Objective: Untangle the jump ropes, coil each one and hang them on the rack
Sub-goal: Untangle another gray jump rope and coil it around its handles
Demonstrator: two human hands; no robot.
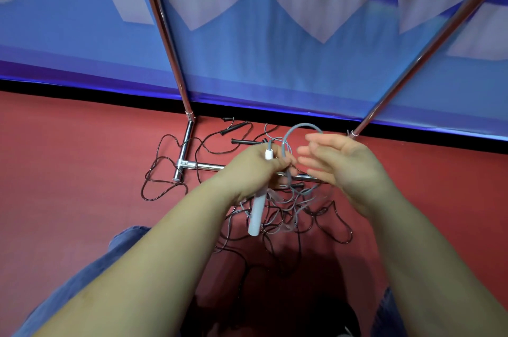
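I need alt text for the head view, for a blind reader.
The left hand grips a white handle and a grey rope loop; the right hand is open beside it. Below, tangled ropes lie on a red floor around a chrome rack base.

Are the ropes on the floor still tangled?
Tangled: grey rope and black rope cross in one heap on the floor.

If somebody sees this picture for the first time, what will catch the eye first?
Probably the two hands in the middle: the left hand grips a white handle with a grey rope looping above it, while the right hand is open beside it. Below them, tangled ropes lie on the red floor.
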